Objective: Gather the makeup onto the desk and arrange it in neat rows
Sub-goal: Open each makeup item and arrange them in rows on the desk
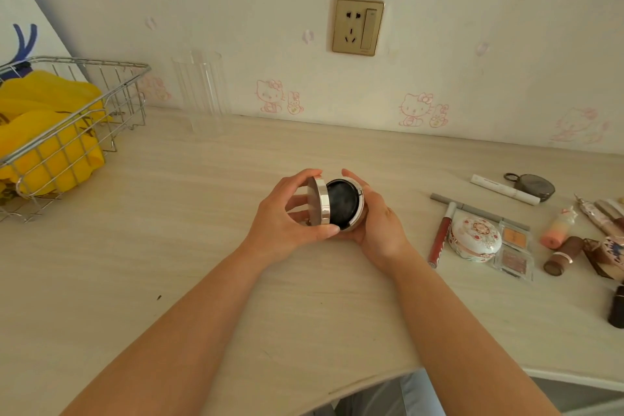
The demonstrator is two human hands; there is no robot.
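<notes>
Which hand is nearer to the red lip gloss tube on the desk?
Right. The right hand, holding the compact's base, is just left of the lip gloss. The left hand, gripping the lid, is farther left, beyond the compact.

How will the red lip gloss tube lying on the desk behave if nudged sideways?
The red lip gloss tube looks round-bodied and lies flat on the pale wooden desk, so it would probably roll. It looks rigid, slim and likely light. The floral round compact beside it may stop a rightward roll.
</notes>
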